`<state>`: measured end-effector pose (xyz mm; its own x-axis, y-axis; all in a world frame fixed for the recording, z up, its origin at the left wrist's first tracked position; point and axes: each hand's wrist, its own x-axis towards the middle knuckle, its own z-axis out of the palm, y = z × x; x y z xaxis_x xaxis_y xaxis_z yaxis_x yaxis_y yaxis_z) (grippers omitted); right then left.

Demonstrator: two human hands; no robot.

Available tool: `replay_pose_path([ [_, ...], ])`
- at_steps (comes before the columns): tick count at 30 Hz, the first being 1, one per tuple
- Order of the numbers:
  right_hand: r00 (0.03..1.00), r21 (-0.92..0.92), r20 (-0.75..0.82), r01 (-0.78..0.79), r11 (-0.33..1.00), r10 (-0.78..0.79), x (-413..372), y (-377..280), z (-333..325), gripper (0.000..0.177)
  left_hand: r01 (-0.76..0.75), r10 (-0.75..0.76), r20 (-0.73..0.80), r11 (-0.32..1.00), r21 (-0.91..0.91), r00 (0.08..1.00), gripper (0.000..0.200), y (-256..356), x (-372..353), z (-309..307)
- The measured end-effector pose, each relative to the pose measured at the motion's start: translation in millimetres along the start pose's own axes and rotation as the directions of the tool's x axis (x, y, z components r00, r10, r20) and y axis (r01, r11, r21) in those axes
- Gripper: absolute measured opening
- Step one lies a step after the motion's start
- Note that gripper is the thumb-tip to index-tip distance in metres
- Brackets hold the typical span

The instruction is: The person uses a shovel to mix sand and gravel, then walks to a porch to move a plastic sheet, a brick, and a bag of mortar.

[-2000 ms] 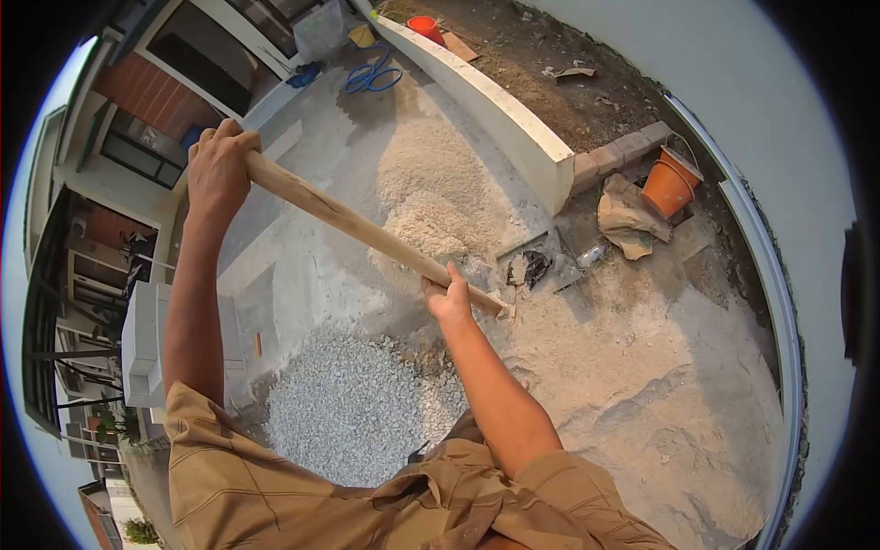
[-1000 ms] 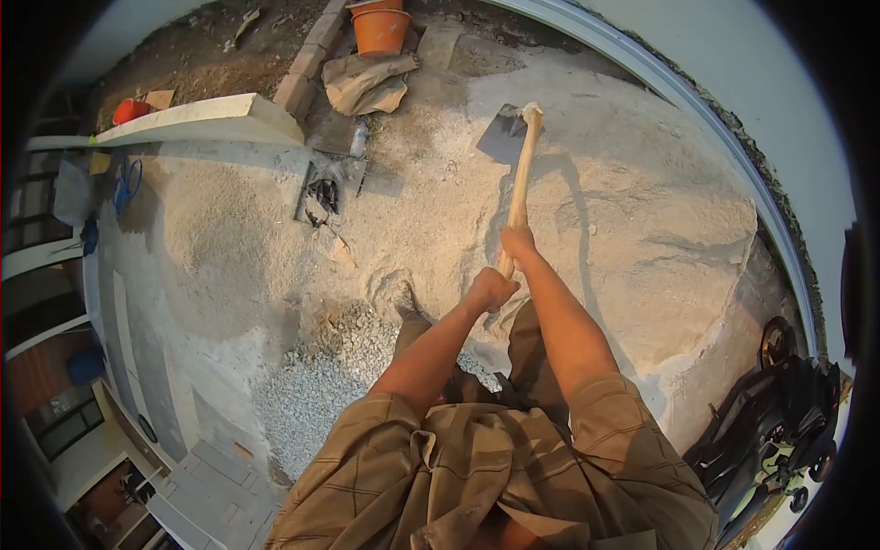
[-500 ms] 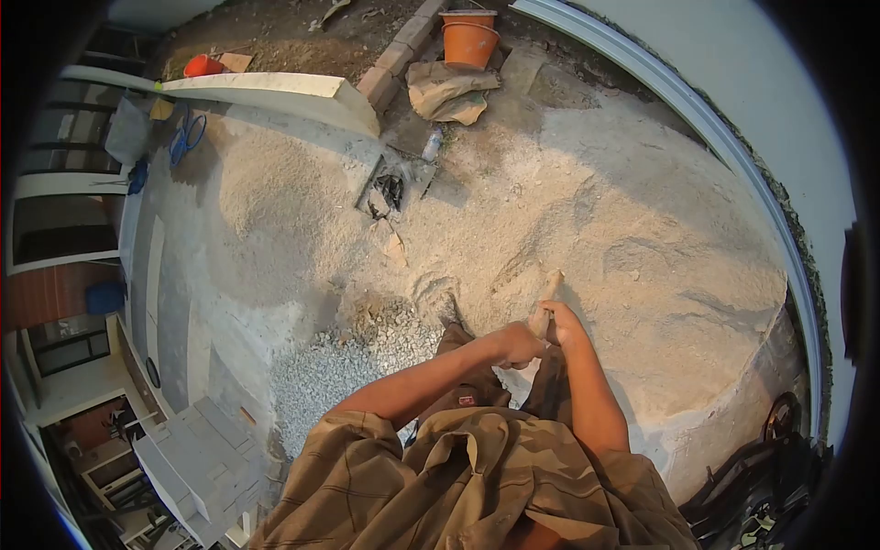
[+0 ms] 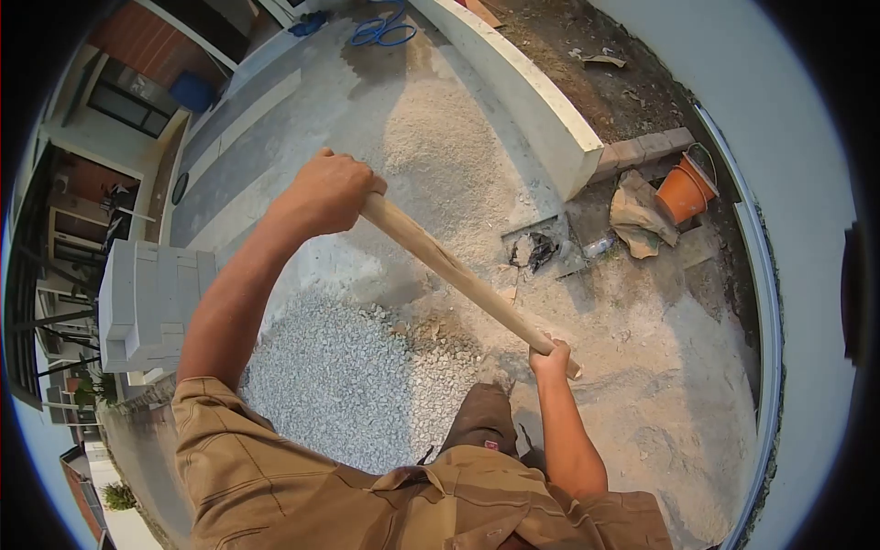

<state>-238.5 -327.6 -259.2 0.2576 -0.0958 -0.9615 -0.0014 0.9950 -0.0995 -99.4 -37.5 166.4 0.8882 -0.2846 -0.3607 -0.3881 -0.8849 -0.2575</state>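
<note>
A long wooden handle [image 4: 449,269] runs diagonally across the view in front of me, from upper left to lower right. My left hand [image 4: 332,191] is closed round its upper-left end, held out ahead of me. Close to the lower-right end, my right hand [image 4: 550,357] wraps round the wood, leaving a short stub past the fingers. No tool head shows on the handle. Below it lie a heap of grey gravel [image 4: 325,380] and a spread of pale sand [image 4: 632,385].
A second sand pile [image 4: 435,128] lies ahead, beside a low wall [image 4: 522,78]. An orange bucket [image 4: 686,190] stands near a crumpled sack [image 4: 640,215]. Stacked grey blocks [image 4: 160,293] stand at left, and a blue hose [image 4: 383,32] lies farther off.
The view has swung left toward the gravel. My hands, close together before, are now far apart along the handle; the left has moved out to the upper left.
</note>
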Motion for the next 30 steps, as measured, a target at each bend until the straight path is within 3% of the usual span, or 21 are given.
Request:
replay_pose_path([
  [1,0.987,0.079,0.103,-0.132,0.988,0.124,-54,36,52,0.03,0.119,-0.089,-0.28,0.989,0.093,0.956,0.025,-39,-2,-18],
  [2,0.916,0.061,0.308,-0.288,0.956,0.257,-79,68,87,0.039,0.276,-0.134,-0.608,0.95,0.147,0.783,0.024,-69,-2,-33],
  [3,0.858,0.062,0.406,-0.369,0.927,0.314,-113,95,124,0.04,0.393,-0.155,-0.804,0.914,0.105,0.575,0.024,-87,-5,-55],
  [5,0.758,0.003,0.548,-0.425,0.905,0.354,-145,136,180,0.04,0.409,-0.036,-0.978,0.911,0.051,0.204,0.025,-137,-7,-74],
  [7,0.763,-0.023,0.547,-0.398,0.917,0.344,-161,137,199,0.038,0.502,-0.182,-0.936,0.865,-0.006,0.302,0.024,-190,-10,-60],
  [9,0.804,-0.041,0.497,-0.354,0.934,0.326,-158,113,208,0.032,0.642,-0.508,-0.627,0.766,-0.017,0.59,0.027,-206,-16,-16],
  [10,0.85,-0.1,0.462,-0.233,0.967,0.253,-151,90,199,0.029,0.634,-0.584,-0.384,0.773,0.004,0.715,0.023,-194,-17,15],
  [11,0.885,-0.16,0.433,-0.109,0.981,0.169,-142,58,186,0.025,0.58,-0.581,-0.102,0.813,-0.039,0.807,0.019,-172,-17,54],
  [12,0.901,-0.214,0.429,0.027,0.976,0.069,-134,23,173,0.027,0.492,-0.493,0.032,0.87,0.013,0.87,0.018,-139,-18,104],
  [13,0.912,-0.263,0.409,0.162,0.951,-0.042,-125,-17,154,0.029,0.287,-0.268,0.198,0.955,-0.077,0.943,0.026,-115,-15,174],
  [14,0.88,-0.208,0.453,0.257,0.944,-0.14,-111,-62,142,0.026,0.22,-0.083,0.357,0.905,-0.365,0.931,0.033,-66,-9,229],
  [15,0.847,-0.149,0.467,0.358,0.922,-0.254,-100,-108,126,0.023,0.163,0.091,0.363,0.775,-0.61,0.927,0.038,5,-6,258],
  [16,0.782,-0.125,0.49,0.499,0.858,-0.384,-111,-156,120,0.021,0.085,0.216,0.326,0.703,-0.706,0.921,0.032,81,2,273],
  [18,0.516,-0.076,0.531,0.819,0.569,-0.672,-135,-243,110,0.023,-0.086,0.293,0.103,0.566,-0.82,0.95,0.033,216,21,281],
  [20,0.401,-0.275,0.461,0.913,0.303,-0.792,-137,-313,93,0.036,-0.24,0.336,-0.096,0.419,-0.876,0.937,0.033,334,51,254],
  [21,0.326,-0.36,0.43,0.917,0.171,-0.842,-139,-327,80,0.039,-0.293,0.411,-0.123,0.383,-0.876,0.903,0.035,383,62,205],
  [24,0.426,-0.461,0.313,0.849,0.256,-0.849,-132,-331,17,0.059,-0.448,0.541,-0.252,0.266,-0.854,0.802,0.039,517,91,128],
  [26,0.448,-0.523,0.285,0.813,0.254,-0.847,-114,-340,-37,0.074,-0.443,0.591,-0.236,0.232,-0.866,0.771,0.034,610,107,142],
  [27,0.45,-0.577,0.273,0.784,0.229,-0.85,-100,-348,-69,0.08,-0.372,0.608,-0.137,0.279,-0.885,0.782,0.035,641,91,162],
  [29,0.571,-0.763,0.243,0.612,0.21,-0.784,-44,-356,-157,0.081,-0.223,0.605,0.018,0.321,-0.92,0.796,0.038,690,49,227],
  [30,0.623,-0.811,0.207,0.54,0.223,-0.755,-23,-339,-205,0.08,-0.154,0.602,0.163,0.44,-0.884,0.782,0.04,703,18,266],
])
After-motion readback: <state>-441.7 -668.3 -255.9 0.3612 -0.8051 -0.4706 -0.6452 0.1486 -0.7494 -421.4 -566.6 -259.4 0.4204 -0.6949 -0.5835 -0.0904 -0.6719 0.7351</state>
